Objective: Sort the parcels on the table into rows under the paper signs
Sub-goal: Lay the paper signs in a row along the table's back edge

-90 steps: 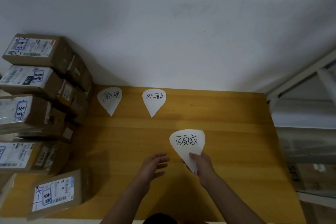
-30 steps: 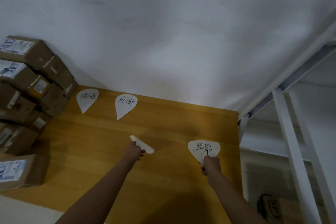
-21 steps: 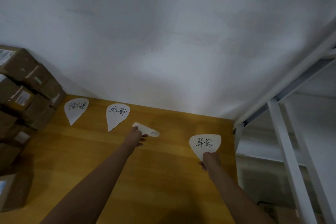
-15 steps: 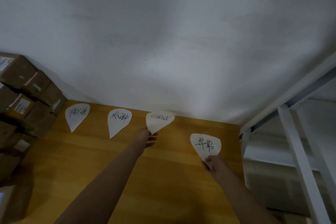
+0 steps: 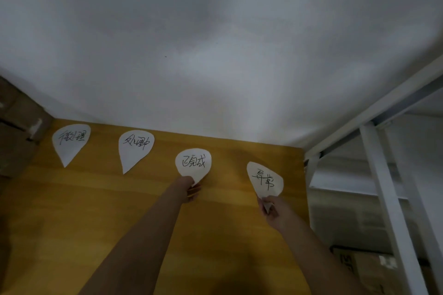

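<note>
Several white teardrop paper signs with handwritten characters lie along the far edge of the wooden table (image 5: 84,211). The first sign (image 5: 71,141) and the second sign (image 5: 135,148) lie free at the left. My left hand (image 5: 188,189) pinches the pointed tip of the third sign (image 5: 193,164), which lies flat. My right hand (image 5: 273,208) pinches the tip of the fourth sign (image 5: 265,179), near the table's right edge. Only the corner of a stack of brown cardboard parcels (image 5: 16,127) shows at the far left.
A white wall rises directly behind the table. A white metal shelf frame (image 5: 383,175) stands just past the table's right edge, with a cardboard box (image 5: 374,268) low behind it.
My left hand carried the third sign up to the back row and laid it right of the second. My right hand moved the fourth sign farther back. The view swung right, off the parcels.
</note>
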